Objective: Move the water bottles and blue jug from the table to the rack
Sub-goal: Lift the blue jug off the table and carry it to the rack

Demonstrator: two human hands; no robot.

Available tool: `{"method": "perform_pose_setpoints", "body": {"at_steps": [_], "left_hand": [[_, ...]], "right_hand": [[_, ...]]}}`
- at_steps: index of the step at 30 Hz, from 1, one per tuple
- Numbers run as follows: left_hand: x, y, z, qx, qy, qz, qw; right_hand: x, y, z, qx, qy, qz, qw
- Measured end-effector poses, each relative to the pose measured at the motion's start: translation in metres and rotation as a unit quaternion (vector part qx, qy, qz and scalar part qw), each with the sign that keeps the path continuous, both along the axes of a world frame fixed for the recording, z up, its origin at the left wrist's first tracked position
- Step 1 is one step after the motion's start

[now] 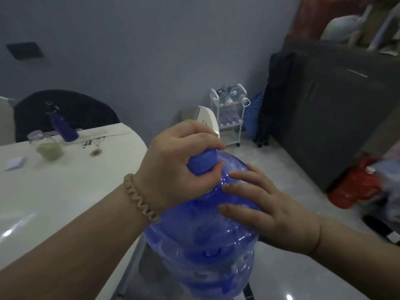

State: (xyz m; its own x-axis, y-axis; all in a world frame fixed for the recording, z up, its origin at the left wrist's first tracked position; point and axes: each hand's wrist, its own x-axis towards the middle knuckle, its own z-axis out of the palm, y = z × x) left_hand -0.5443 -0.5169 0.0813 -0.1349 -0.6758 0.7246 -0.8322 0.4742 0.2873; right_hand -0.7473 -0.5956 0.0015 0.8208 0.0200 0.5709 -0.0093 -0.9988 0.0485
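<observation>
Beside one table (pixel 54 191) — one blue jug (pixel 205 245), left hand (pixel 179 161) tight round cap (pixel 202 162), right hand (pixel 266 204) flat-fingered.

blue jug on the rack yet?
No, the left hand grips the blue jug by its cap, right hand on its shoulder, far from the rack.

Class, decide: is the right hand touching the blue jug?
Touching. The head view shows the right hand lying with straight fingers flat on the jug, no gap between them.
</observation>
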Motion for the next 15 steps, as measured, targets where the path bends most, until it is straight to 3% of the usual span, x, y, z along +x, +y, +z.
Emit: {"method": "perform_pose_setpoints", "body": {"at_steps": [7,15], "left_hand": [[-0.105,-0.09,-0.017,-0.026,0.034,0.029,0.999],[-0.164,-0.191,-0.023,-0.036,0.046,0.02,0.998]], "right_hand": [[-0.104,-0.105,-0.003,-0.015,0.025,0.029,0.999],[-0.167,-0.206,0.002,-0.033,0.052,0.028,0.998]]}}
